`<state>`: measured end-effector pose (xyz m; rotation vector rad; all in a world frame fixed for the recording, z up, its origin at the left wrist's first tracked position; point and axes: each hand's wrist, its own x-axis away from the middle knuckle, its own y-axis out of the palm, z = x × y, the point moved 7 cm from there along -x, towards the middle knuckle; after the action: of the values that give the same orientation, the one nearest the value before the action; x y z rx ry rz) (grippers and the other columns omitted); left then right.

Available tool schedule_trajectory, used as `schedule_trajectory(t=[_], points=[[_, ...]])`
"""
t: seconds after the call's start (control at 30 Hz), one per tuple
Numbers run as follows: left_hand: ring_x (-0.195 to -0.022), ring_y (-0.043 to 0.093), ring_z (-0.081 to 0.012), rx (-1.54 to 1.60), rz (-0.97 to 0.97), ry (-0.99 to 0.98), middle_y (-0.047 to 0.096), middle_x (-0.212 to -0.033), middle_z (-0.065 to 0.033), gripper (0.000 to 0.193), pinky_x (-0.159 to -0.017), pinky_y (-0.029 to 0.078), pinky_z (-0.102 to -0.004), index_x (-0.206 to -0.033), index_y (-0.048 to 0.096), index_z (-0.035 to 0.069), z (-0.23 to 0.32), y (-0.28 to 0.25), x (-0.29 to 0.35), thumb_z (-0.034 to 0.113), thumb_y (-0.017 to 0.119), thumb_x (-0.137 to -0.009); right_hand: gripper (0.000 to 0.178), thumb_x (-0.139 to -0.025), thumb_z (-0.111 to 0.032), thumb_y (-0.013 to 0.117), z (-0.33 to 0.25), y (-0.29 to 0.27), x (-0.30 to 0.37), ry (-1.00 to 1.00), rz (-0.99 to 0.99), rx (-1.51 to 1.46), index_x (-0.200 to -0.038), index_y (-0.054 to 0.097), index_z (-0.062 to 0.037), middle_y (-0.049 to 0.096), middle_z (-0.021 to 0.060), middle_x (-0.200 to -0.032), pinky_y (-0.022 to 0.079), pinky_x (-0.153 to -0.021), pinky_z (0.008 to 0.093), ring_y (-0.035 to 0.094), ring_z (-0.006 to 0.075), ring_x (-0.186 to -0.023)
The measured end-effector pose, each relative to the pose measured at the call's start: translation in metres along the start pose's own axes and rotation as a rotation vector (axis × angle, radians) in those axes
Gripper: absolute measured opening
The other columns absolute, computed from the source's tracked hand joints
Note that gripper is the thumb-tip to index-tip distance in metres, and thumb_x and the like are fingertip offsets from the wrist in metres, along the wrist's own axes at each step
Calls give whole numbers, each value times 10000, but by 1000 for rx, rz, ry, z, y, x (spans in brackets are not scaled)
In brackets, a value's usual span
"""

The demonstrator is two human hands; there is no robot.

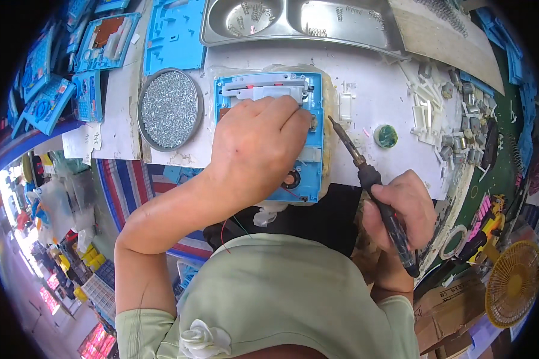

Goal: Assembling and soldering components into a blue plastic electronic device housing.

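Note:
A blue plastic housing (pixel 314 173) lies open on the worktable in front of me, with grey and white parts and a small round speaker (pixel 291 179) inside it. My left hand (pixel 260 140) reaches over the housing from the left, fingers curled down into its upper right part. Its fingertips are mostly hidden, so what they pinch does not show. In my right hand (pixel 404 209) is a soldering iron (pixel 374 179), gripped by its dark handle. The iron's tip points up and left, just right of the housing and apart from it. A small round green tin (pixel 385 136) sits beyond the iron.
A round dish of small screws (pixel 170 109) stands left of the housing. Behind it, a metal tray (pixel 305 40) holds springs. White plastic parts (pixel 425 107) and small metal motors (pixel 461 140) lie at the right. More blue housings (pixel 45 105) are piled far left. A yellow fan (pixel 514 284) is lower right.

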<state>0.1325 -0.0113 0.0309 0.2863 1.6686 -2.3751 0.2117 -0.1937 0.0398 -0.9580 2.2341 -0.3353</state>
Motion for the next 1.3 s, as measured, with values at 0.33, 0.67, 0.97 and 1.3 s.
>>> schedule_trajectory(t=[0.33,0.67,0.97,1.3], points=[[-796,672,-286,-37,-26,-4,673,-931,-72,281,-687,533,-393,-1014,692,60,1,0,-1,27,782,-750,322,-711,34,795,1,0,3,-9,12,-1,-1008,685,-22,557,57,-619,404,-505,328,504,238,-527],[-784,683,-268,-48,4,9,691,-918,-54,286,-661,534,-377,-1022,710,75,-4,0,4,31,790,-751,340,-695,40,797,-1,-1,2,-18,22,1,-1012,689,-21,557,61,-620,405,-505,327,505,238,-525],[-916,703,-306,-64,160,-113,724,-1021,-114,462,-851,554,-394,-1166,704,52,-30,-57,29,152,871,-747,303,-726,32,800,-1,-9,5,-8,51,-1,-1007,690,6,572,72,-627,398,-506,326,507,227,-532],[-803,684,-239,14,208,-138,722,-885,-64,264,-713,508,-351,-1041,763,84,-54,-37,55,67,813,-782,319,-757,39,796,-8,0,-4,-4,-2,20,-1051,674,19,624,91,-702,408,-515,313,530,217,-573]])
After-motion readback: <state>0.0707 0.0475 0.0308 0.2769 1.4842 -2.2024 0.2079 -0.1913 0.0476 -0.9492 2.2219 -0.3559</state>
